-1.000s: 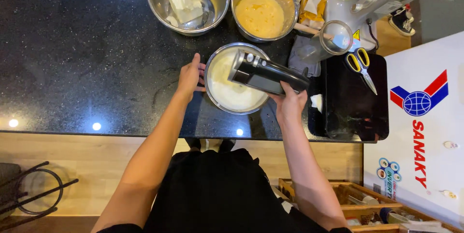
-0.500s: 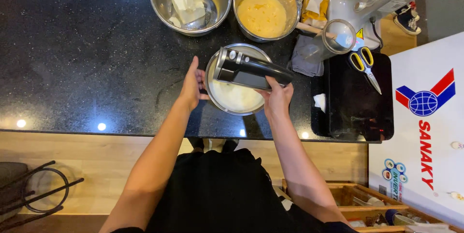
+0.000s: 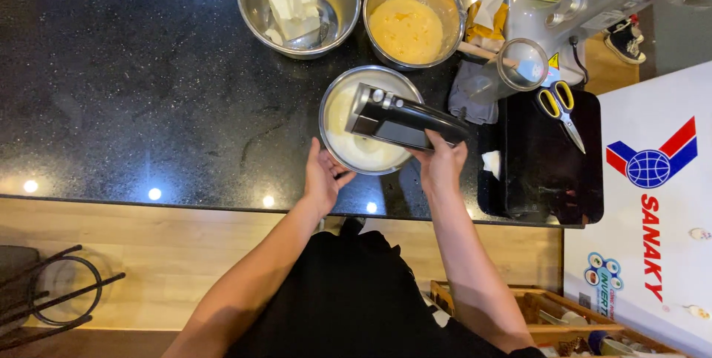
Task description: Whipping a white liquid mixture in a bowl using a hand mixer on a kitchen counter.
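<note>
Left hand [image 3: 324,178] cupped open against rim of round steel bowl [image 3: 368,120] of smooth white cream, right hand [image 3: 442,164] gripping black hand mixer [image 3: 404,121] over it, on glossy speckled black counter [image 3: 148,91]; beyond, steel bowls of white blocks [image 3: 299,3] and yellow batter [image 3: 410,18].

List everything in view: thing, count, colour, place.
Steel bowl with white mix: 1, silver, counter centre
Hand mixer: 1, black, over that bowl
Bowl of white blocks: 1, silver, top centre
Bowl of yellow batter: 1, silver, right of it
Scissors: 1, yellow-handled, on black tray
Black tray: 1, right
Grey cloth: 1, beside tray
Counter: 1, black
Left hand: on bowl rim
Right hand: gripping mixer
</note>
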